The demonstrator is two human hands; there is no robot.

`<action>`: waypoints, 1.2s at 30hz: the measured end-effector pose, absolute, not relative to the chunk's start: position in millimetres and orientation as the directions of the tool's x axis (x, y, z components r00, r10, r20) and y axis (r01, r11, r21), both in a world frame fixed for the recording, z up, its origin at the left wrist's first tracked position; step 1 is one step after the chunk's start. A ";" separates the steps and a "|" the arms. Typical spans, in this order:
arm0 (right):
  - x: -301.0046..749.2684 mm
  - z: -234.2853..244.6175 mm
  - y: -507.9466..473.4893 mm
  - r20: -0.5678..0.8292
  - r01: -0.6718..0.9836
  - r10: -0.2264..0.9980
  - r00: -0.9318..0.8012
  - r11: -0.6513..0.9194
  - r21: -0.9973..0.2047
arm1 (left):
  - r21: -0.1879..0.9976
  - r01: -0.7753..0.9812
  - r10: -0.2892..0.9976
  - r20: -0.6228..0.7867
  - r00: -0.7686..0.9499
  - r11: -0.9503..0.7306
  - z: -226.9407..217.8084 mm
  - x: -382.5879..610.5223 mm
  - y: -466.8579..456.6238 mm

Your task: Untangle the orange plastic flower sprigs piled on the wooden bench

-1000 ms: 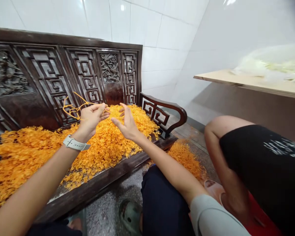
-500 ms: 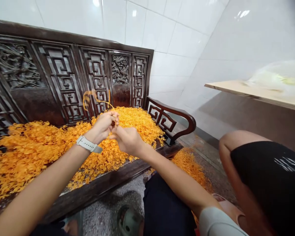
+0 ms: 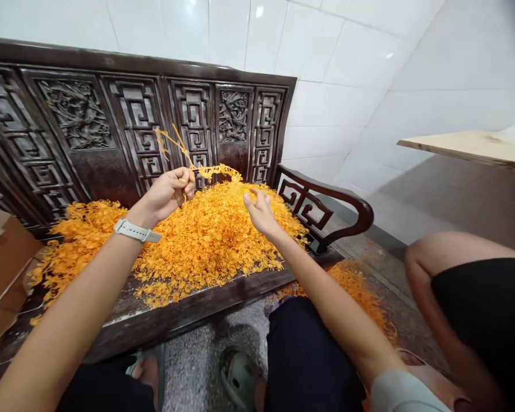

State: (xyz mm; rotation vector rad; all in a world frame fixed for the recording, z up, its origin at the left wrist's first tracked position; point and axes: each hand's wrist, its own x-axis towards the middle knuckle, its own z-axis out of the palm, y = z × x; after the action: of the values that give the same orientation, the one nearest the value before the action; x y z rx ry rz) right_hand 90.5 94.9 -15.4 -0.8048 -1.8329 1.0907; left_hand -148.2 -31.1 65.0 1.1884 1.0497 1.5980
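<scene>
Well to the left of the orange heap (image 3: 214, 234) lies a brown box (image 3: 6, 269); the heap itself is on the bench (image 3: 189, 313). Above the heap's left half, the left hand (image 3: 166, 193) keeps a closed grip, thumb against fingers, on an orange strand (image 3: 218, 170). Handling that strand between the hands seems to be the step underway (judging by their pose alone), and the next move probably calls for a steady left hold and a light right touch, lest it tangle. The strand looks thin, bare and forked leftward, then frilled where it arches over the heap; whether its right end joins the pile, I cannot tell. Over the heap's right half, the right hand (image 3: 261, 214) has thumb and fingers parted, nothing visibly between them.
</scene>
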 end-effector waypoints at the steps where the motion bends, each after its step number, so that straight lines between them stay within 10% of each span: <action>1: 92.2 -20.8 104.1 0.299 0.151 0.857 -0.419 0.391 -0.908 | 0.954 -0.124 0.954 0.251 -0.166 -0.273 65.0 -147.4 -33.3; 7: 97.5 -8.1 80.2 0.596 -0.123 0.789 -0.148 0.583 -0.803 | 0.949 0.028 0.941 0.316 -0.123 -0.315 59.4 -131.1 -39.8; 14: 79.6 5.7 42.4 0.081 -0.486 0.860 -0.504 -0.204 -0.850 | 0.877 0.290 0.898 0.427 -0.104 -0.384 32.5 -78.1 -32.5; 26: 81.5 -10.5 58.6 -0.073 -0.344 0.778 -0.625 -0.358 -0.868 | 0.592 0.709 0.922 0.287 0.260 -0.384 6.9 -51.7 -34.2; 31: 82.2 -16.3 64.1 0.189 -0.397 0.878 -0.440 -0.001 -0.918 | 0.637 0.716 0.955 0.254 0.154 -0.285 -7.3 -39.6 -38.9; 36: 85.3 -19.2 57.6 0.531 -0.329 0.756 -0.384 0.425 -0.843 | 0.954 0.258 0.983 0.175 -0.062 -0.154 -23.8 -17.9 -34.3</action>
State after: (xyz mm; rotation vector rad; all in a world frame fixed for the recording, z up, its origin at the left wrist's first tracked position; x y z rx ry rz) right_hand 85.3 57.6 -19.2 -0.3880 -1.5671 1.2193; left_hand -17.9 -34.3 -23.8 1.4846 1.3791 1.2658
